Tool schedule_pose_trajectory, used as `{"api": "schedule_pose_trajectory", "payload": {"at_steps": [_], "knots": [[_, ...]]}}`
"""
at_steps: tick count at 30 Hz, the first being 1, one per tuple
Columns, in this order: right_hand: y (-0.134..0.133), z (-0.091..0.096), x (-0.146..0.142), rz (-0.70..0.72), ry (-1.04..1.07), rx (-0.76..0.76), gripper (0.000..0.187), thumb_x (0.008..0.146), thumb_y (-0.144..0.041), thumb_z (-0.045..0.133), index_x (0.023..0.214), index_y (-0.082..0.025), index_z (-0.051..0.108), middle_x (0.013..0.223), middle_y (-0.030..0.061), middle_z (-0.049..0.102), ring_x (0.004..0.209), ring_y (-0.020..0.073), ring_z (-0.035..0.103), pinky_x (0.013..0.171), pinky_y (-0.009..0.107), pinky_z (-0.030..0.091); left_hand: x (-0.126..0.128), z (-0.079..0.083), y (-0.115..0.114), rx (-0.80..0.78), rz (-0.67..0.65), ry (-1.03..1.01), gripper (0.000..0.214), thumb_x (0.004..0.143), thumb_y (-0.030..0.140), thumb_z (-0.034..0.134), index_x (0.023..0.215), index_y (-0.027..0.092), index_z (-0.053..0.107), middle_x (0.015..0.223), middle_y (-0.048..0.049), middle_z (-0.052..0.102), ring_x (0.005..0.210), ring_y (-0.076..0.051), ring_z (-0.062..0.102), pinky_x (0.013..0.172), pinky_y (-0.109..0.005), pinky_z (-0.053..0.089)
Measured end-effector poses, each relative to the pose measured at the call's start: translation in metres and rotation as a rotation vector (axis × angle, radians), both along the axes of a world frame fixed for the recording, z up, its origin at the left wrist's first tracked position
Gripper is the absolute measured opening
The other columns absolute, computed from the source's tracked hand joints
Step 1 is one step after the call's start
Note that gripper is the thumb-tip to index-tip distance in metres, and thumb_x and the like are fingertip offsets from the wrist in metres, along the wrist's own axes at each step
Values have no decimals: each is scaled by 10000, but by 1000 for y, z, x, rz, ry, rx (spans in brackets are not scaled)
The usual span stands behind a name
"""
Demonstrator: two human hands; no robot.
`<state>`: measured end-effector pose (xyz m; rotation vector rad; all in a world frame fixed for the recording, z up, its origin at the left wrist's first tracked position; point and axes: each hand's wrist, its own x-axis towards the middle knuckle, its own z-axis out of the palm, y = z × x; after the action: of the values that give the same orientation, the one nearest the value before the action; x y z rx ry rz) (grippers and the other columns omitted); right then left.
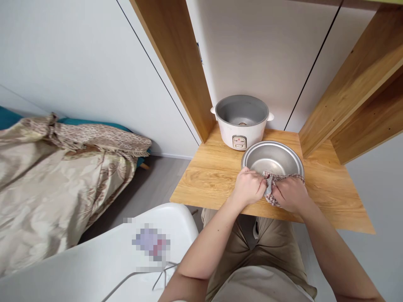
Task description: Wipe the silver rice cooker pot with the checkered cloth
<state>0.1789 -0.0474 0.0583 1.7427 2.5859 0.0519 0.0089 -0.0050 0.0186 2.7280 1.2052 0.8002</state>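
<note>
I see one checked cloth (273, 189) bunched between my hands at the near rim of one metal inner pot (272, 158). My left hand (248, 186) is clenched on the cloth and touches the rim; my right hand (290, 195) grips its other end. One rice cooker (242, 121) stands just behind the pot. The wooden tabletop (208, 176) lies bare to the left, its front edge under my wrists.
</note>
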Motion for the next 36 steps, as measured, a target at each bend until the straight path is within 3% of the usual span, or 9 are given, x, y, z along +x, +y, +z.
{"api": "schedule_pose_trajectory", "payload": {"at_steps": [6, 12, 16, 27, 36], "knots": [[-3, 2, -17, -134, -4, 2, 446, 920, -324, 329, 714, -184, 699, 732, 111, 705, 657, 212, 633, 606, 291, 355, -5, 1, 3, -6, -40, -13, 339, 880, 202, 408, 560, 187, 517, 625, -12, 645, 648, -152, 532, 737, -364, 306], [-3, 3, -22, -163, -7, -21, 411, 899, -312, 355, 705, -181, 693, 732, 108, 707, 664, 215, 641, 611, 288, 361, -2, 5, 0, 56, -29, 10, 366, 907, 203, 383, 576, 180, 539, 617, -27, 643, 654, -158, 534, 764, -372, 314], [-4, 2, -22, -164, 4, -10, 415, 903, -312, 351, 694, -196, 690, 732, 99, 707, 667, 219, 639, 622, 295, 365, -1, 2, 0, 48, -42, 14, 387, 918, 222, 366, 579, 184, 549, 595, -25, 634, 603, -152, 528, 688, -363, 296], [2, -1, 1, 50, 2, -7, 431, 913, -308, 332, 701, -175, 683, 723, 98, 702, 636, 190, 610, 611, 295, 321, -3, 4, 3, 29, -63, 60, 397, 916, 255, 382, 571, 184, 566, 604, -25, 649, 597, -149, 552, 643, -358, 248], [-3, -3, -19, -139, 14, 20, 428, 904, -316, 350, 663, -184, 679, 698, 99, 703, 630, 210, 625, 604, 309, 320, 2, 5, -1, 1, 16, 41, 425, 926, 258, 363, 576, 180, 591, 605, -44, 659, 605, -161, 571, 661, -369, 260]]}}
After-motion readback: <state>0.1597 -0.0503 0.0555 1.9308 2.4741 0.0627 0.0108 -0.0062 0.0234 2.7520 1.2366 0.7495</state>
